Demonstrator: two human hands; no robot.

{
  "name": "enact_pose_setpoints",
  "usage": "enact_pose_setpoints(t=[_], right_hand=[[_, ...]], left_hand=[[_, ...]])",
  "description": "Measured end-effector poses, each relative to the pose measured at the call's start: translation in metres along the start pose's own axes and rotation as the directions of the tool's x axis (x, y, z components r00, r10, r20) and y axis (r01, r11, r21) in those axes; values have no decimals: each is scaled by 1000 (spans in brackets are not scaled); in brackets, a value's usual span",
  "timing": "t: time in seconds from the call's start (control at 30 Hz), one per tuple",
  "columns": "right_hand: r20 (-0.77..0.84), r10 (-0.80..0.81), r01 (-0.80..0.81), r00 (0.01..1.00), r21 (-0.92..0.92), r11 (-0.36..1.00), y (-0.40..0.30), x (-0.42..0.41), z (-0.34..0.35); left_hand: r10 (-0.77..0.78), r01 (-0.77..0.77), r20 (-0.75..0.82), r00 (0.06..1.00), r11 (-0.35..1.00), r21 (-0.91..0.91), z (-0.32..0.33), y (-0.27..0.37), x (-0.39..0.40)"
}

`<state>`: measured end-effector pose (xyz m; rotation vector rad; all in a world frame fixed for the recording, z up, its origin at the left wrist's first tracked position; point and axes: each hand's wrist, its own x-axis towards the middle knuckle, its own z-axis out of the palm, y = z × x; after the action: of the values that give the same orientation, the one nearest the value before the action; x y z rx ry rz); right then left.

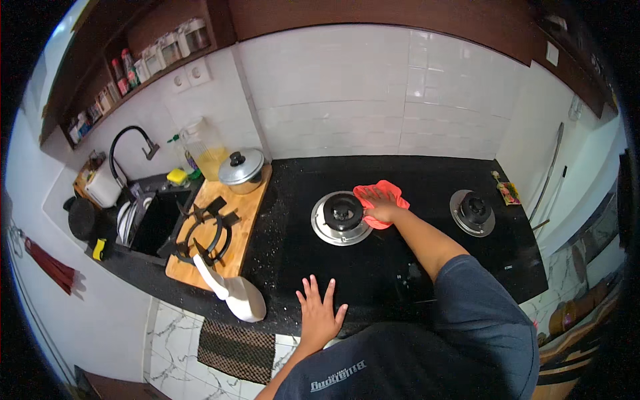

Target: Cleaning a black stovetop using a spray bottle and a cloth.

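My right hand [381, 209] presses a red cloth [395, 190] against the black glass hob [370, 272], touching the right side of the left burner [320, 227]. This burner has a shiny metal ring and a black cap, with no pan support over it. Fingers spread, my left hand [319, 320] rests flat at the front edge of the counter and holds nothing. A white spray bottle [246, 302] stands to its left. Further left, a black pan support [218, 205] lies on a wooden board [255, 205]. The right burner [475, 212] also shows no pan support.
A lidded metal pot [242, 170] and a pitcher of yellow liquid [210, 157] stand at the board's back end. Beyond are a sink [157, 225] with dishes, a black faucet [131, 128] and a yellow sponge [177, 176]. Wooden shelves [172, 67] with jars overhang the left.
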<state>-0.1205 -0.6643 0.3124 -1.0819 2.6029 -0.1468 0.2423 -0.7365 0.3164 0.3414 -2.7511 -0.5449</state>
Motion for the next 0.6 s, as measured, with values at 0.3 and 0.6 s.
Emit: enact_pose_setpoints(t=[0.3,0.6], right_hand=[[6,-3,4,1000,-87,996,-50,-66,29],[105,-129,142,986,-134,981,-96,-112,43]], left_hand=[[50,-51,-19,999,999,-13,1,-5,-4],[120,-127,-113,986,990,-59,6,-14,-10]])
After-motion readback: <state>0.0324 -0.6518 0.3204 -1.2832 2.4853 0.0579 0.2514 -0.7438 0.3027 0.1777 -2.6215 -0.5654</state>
